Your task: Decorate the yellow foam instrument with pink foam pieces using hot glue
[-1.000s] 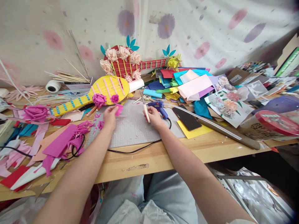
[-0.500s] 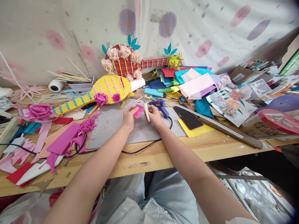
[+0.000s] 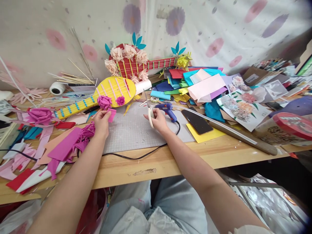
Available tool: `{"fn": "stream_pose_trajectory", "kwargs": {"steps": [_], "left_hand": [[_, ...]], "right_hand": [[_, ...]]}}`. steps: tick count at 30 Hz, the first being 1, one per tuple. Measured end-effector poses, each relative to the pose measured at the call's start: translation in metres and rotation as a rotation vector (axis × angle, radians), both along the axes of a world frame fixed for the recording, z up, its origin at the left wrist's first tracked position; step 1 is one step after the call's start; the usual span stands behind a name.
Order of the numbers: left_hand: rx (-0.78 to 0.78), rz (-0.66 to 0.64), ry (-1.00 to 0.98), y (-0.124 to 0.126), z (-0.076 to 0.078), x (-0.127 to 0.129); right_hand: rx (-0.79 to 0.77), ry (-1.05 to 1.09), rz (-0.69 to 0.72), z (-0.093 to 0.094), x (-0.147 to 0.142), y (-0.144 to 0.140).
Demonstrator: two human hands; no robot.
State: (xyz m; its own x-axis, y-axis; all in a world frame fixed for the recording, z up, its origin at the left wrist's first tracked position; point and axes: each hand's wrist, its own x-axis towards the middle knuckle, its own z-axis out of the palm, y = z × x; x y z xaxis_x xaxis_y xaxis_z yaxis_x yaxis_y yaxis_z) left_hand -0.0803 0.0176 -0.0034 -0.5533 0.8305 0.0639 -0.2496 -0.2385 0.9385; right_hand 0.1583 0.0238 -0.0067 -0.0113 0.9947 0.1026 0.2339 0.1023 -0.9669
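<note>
The left hand [image 3: 101, 122] pinches one small pink paper piece [image 3: 111, 114] between thumb and fingers, at the left edge of the grey cutting mat [image 3: 136, 130] and just below the yellow paper guitar [image 3: 107, 94]. The right hand [image 3: 158, 121] is closed around the handle of one pair of scissors [image 3: 149, 109], blades pointing away toward the far edge of the mat. One blue glue gun [image 3: 167, 110] lies just beside this hand, its black cord [image 3: 136, 157] running along the near edge of the mat. The mat area between the two hands is open; the front strip of the surface [image 3: 170, 162] is bare wood. Two guitars are present: the yellow one and a red guitar [image 3: 143, 66] behind it. One black phone [image 3: 197, 121] lies right of the mat. Pink scraps [image 3: 70, 148] crowd the left side.
</note>
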Motion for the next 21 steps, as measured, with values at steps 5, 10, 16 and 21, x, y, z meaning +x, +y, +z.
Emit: {"fn": "stream_pose_trajectory", "kwargs": {"steps": [5, 10, 16, 21], "left_hand": [[-0.090, -0.329, -0.217, -0.016, 0.001, 0.054], [-0.147, -0.516, -0.207, -0.023, -0.003, 0.082], [-0.233, -0.586, -0.169, -0.024, 0.001, 0.072], [-0.181, -0.569, 0.040, -0.023, 0.004, 0.062]], "right_hand": [[-0.112, 0.111, 0.080, 0.005, -0.008, -0.005], [-0.151, 0.212, 0.174, 0.002, -0.020, -0.007], [-0.169, 0.235, 0.138, -0.002, -0.023, -0.004], [-0.261, 0.235, 0.263, 0.004, -0.015, -0.006]]}}
